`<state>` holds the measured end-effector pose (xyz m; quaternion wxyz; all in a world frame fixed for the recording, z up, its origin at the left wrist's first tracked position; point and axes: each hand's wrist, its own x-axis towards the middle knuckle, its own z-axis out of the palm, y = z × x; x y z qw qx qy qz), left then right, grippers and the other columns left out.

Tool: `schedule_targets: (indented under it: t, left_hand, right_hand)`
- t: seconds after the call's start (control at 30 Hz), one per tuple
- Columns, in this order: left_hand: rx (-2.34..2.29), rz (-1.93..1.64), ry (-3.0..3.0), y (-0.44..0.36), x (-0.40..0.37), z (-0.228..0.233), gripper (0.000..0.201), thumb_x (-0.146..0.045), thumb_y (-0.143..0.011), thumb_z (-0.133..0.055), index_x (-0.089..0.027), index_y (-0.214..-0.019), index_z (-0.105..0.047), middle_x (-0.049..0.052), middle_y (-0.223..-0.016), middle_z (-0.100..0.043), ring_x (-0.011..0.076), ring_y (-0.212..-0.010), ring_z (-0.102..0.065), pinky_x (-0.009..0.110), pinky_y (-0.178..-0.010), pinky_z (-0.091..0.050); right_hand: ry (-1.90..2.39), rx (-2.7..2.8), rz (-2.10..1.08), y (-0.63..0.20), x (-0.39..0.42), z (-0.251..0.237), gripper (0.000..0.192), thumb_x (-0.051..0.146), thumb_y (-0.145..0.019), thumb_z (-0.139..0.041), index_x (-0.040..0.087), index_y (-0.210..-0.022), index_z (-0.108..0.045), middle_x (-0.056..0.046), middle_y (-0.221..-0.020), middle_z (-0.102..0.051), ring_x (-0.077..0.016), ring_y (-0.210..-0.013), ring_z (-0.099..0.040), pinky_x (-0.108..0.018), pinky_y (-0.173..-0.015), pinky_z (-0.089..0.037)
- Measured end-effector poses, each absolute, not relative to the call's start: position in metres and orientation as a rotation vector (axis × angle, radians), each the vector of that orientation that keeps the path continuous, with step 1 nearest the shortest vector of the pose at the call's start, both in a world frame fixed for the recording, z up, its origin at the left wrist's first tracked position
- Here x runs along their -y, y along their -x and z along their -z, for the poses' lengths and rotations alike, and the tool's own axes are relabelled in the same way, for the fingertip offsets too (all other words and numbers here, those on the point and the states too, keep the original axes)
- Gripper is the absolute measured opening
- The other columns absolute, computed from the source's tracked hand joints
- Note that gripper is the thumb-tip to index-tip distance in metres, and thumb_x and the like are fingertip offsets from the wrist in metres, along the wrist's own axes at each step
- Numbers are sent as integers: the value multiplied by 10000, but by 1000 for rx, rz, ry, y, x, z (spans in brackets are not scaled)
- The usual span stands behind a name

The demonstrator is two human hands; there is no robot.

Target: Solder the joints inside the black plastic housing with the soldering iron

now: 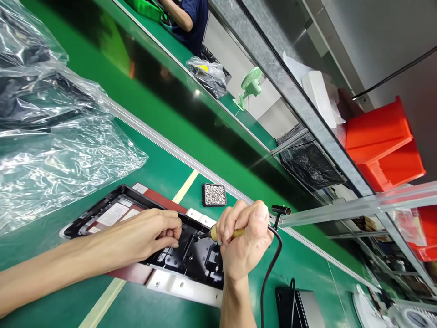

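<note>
The green desk carries a long black plastic housing, lying flat and open side up on a white and dark red fixture plate. The housing looks light and stiff, thin-walled and ribbed inside, so it would likely flex or crack if squeezed at mid-span; its outer rim seems the safest place to take hold. The left hand rests on its inner edge, fingers curled together and pressing down on the black plastic. The right hand is closed in a fist around the yellow handle of a corded driver-like tool, whose dark tip touches the housing's interior; I cannot tell whether it is a screwdriver or a soldering iron. Its black cable loops down beside the wrist and could snag.

Crumpled clear plastic bags fill the desk's left part. Just beyond the housing sits a small black tray of screws. Red bins stand on a rack well off to the right, and a small green fan sits farther along. Another person's arm shows at the top.
</note>
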<state>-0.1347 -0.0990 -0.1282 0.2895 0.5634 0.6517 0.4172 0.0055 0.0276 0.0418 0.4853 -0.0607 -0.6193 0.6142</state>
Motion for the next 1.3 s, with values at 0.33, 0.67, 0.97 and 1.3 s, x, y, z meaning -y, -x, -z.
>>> schedule_targets:
  t: [0.33, 0.67, 0.97, 1.3]
  left_hand:
    - [-1730, -1040, -1495, 139, 100, 115, 300, -451, -1120, -700, -281, -882, -765, 28, -865, -792, 240, -781, -722, 355, -726, -432]
    - [-1771, -1091, -1488, 134, 99, 127, 314, -446, -1131, -694, -279, -869, -736, 22, -832, -736, 233, -746, -673, 360, -714, -428]
    - [-1747, -1126, -1466, 133, 101, 125, 308, -439, -1130, -704, -276, -869, -727, 22, -831, -735, 232, -743, -691, 368, -690, -422]
    - [-1761, -1084, -1494, 136, 100, 133, 310, -452, -1122, -700, -280, -864, -717, 18, -817, -723, 232, -728, -667, 363, -692, -406]
  right_hand:
    - [169, 1475, -1530, -7, -27, -42, 626, 374, -1274, -660, 236, -709, -429, 87, -525, -393, -71, -398, -280, -144, -383, -336]
    - [201, 1525, -1485, -8, -27, -39, 661, 491, -1300, -629, 255, -722, -412, 92, -529, -389, -75, -393, -268, -163, -372, -333]
    - [184, 1489, -1528, -8, -27, -40, 652, 453, -1288, -650, 248, -718, -409, 94, -522, -381, -75, -397, -264, -157, -379, -329]
    - [182, 1456, -1546, -8, -26, -41, 635, 397, -1284, -634, 231, -710, -418, 83, -518, -371, -72, -407, -263, -142, -395, -332]
